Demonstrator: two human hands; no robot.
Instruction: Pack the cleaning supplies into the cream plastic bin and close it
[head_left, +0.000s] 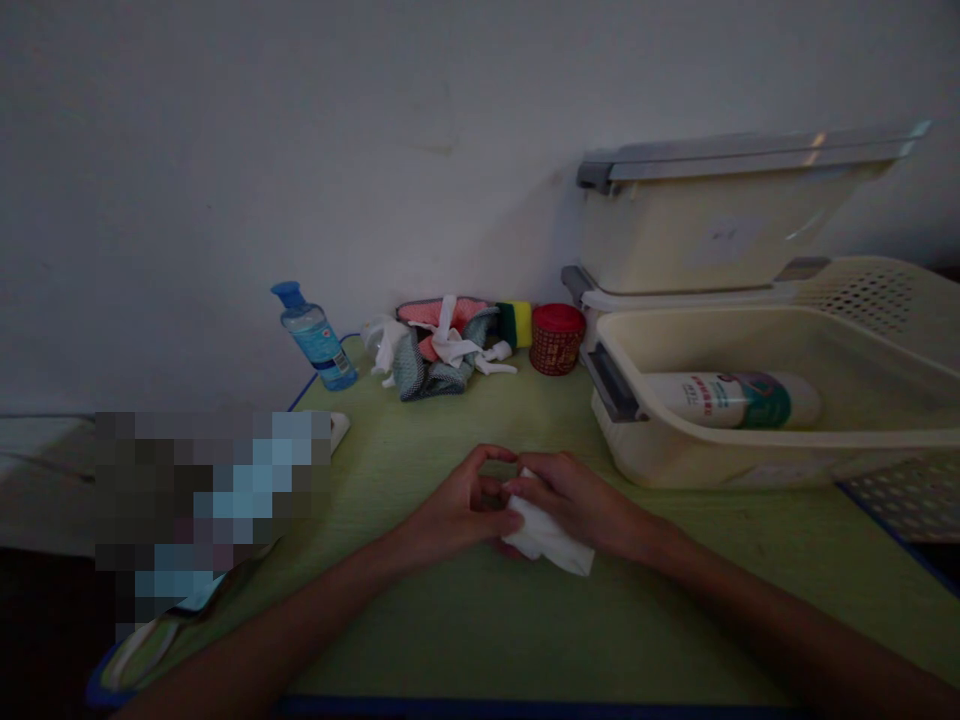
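A crumpled white tissue (551, 538) is held between my two hands above the green tabletop. My right hand (574, 492) is closed over its upper part, with the fingers bent inward. From the other side my left hand (480, 505) curls round, its thumb pressed to the tissue's left edge. The fingertips of both hands meet at the top. Part of the tissue hangs loose below my right palm. Whether something small lies inside the tissue is hidden by the fingers.
A cream bin (637, 465) holding a white-and-green bottle (720, 398) stands right, near a lidded box (675, 235). Along the wall are a blue bottle (319, 345), a pile of cloths (435, 350), a sponge (516, 323) and a red-lidded round container (557, 340). Something pixelated (247, 490) lies left.
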